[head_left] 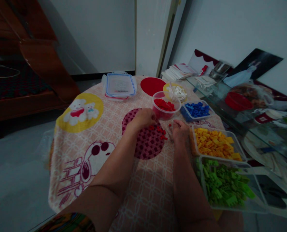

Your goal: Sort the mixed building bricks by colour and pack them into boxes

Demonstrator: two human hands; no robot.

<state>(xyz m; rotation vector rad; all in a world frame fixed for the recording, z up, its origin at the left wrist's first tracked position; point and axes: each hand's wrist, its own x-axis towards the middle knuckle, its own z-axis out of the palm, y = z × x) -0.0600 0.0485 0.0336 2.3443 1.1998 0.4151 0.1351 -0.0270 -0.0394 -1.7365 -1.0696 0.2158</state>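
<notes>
Several small red pieces (161, 131) lie loose on the patterned tablecloth (148, 190) between my hands. My left hand (145, 117) rests at their left, its fingers bent down by the nearest pieces; whether it grips one is hidden. At their right is my right hand (180, 130), fingers curled together near a single red piece, and what they hold is too small to make out. Just beyond both hands stands a round clear tub (166, 112) of red pieces. A box of blue pieces (197, 109) sits to its right.
Boxes of yellow pieces (214, 143) and green pieces (226, 183) line the right side. White pieces (178, 92) lie behind the red tub. Clear lidded containers (120, 84) are at the back left. A cluttered glass table (252, 129) adjoins on the right.
</notes>
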